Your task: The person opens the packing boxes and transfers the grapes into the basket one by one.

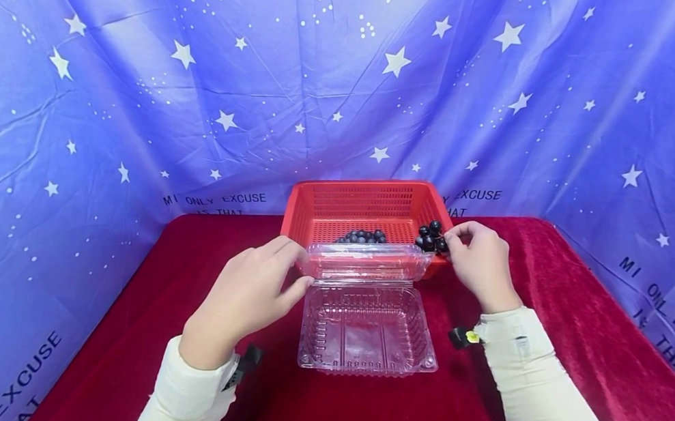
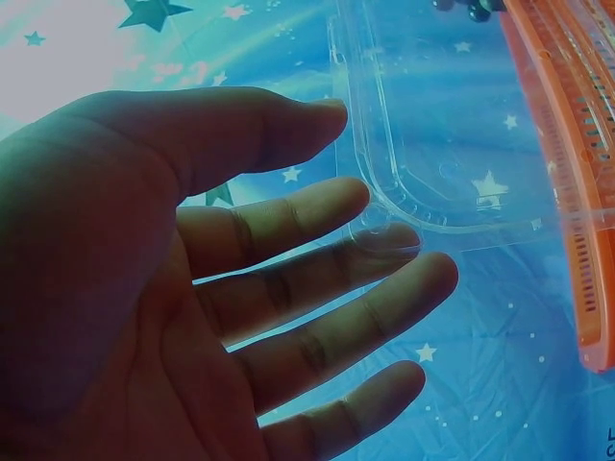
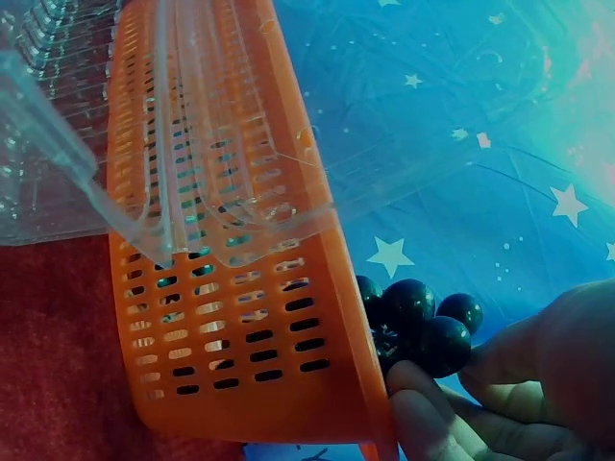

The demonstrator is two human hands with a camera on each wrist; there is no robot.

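A clear plastic clamshell box (image 1: 371, 331) lies with its base on the table, its lid (image 1: 369, 263) raised at the back and leaning over the front of a red slotted basket (image 1: 370, 197). My left hand (image 1: 245, 290) is at the lid's left corner. Its fingers (image 2: 317, 327) are nearly straight and spread, fingertips at the clear edge. Over the basket's right front corner, my right hand (image 1: 483, 263) pinches a small bunch of dark grapes (image 3: 423, 327) between thumb and fingers. More dark grapes (image 1: 362, 236) rest inside the basket, partly hidden behind the lid.
A dark red velvet cloth (image 1: 230, 405) covers the table. Behind and at both sides hangs a blue curtain (image 1: 265, 79) with white stars and lettering, close behind the basket. Each wrist wears a black strap-on device (image 1: 463, 337).
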